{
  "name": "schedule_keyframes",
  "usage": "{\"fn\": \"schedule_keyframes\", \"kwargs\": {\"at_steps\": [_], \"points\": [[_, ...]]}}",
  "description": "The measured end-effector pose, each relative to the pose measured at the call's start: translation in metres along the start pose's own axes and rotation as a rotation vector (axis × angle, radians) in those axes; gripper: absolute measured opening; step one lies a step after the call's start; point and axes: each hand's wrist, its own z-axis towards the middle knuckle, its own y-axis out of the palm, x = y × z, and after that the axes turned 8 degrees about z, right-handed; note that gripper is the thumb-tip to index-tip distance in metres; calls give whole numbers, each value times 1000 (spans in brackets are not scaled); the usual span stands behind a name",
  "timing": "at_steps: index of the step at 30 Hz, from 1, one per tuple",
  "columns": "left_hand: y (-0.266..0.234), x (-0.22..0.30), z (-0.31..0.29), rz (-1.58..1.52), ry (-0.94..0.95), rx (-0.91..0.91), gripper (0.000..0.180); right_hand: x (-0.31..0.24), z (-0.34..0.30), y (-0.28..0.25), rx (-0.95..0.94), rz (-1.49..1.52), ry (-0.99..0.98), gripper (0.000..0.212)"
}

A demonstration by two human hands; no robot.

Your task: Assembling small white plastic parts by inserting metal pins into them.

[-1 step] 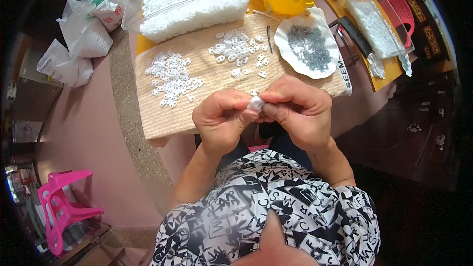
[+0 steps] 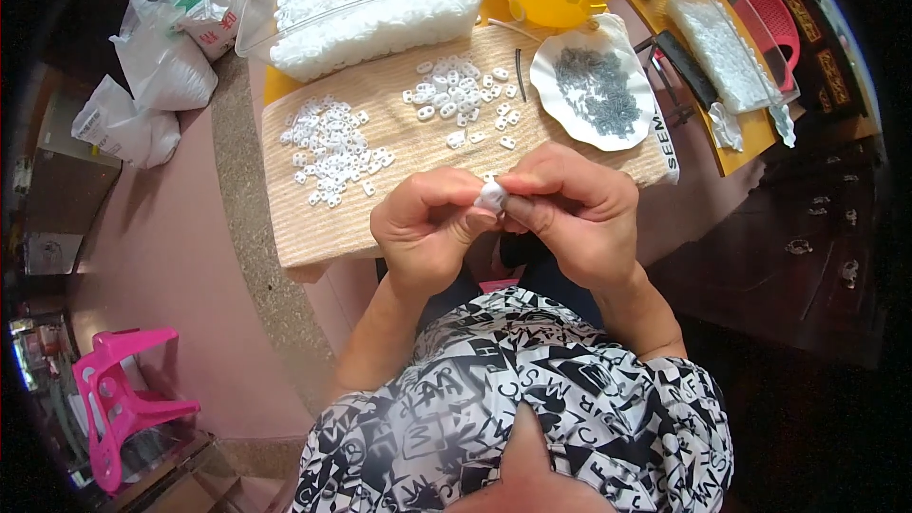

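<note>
A counter (image 2: 313, 237) covered with a striped beige cloth fills the middle of the view. At its far left end stands a big clear tub (image 2: 380, 33), heaped with small white plastic parts. Beyond the counter's left side, white bags (image 2: 166, 57) slump together, and a pink stool (image 2: 133, 344) shows at the lower left. To the right of the tub is a yellow basin (image 2: 551, 11), with some pale pieces lying inside. Nearer, on the right of the cloth, a white scalloped plate (image 2: 608, 140) holds a spread of small dark grey pieces (image 2: 608, 104). The left hand (image 2: 427, 233) and the right hand (image 2: 579, 218) meet over the near edge of the counter, their fingertips close together. Left of them lies a wide pile of white parts (image 2: 328, 147), and farther back a looser cluster (image 2: 456, 90) is well apart from that pile. A thin black strip (image 2: 521, 76) lies between the cluster and the plate. Smallest is the white piece (image 2: 491, 196) pinched between the thumbs and fingers of both hands, its detail partly hidden by the fingertips
</note>
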Motion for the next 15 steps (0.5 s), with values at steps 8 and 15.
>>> {"fn": "schedule_keyframes", "kwargs": {"at_steps": [8,15], "points": [[3,-5,0,60,0,24,26,-6,7,-3,20,74,177,11],[-1,-8,4,184,97,-44,29,-3,5,-3,53,185,268,10]]}}
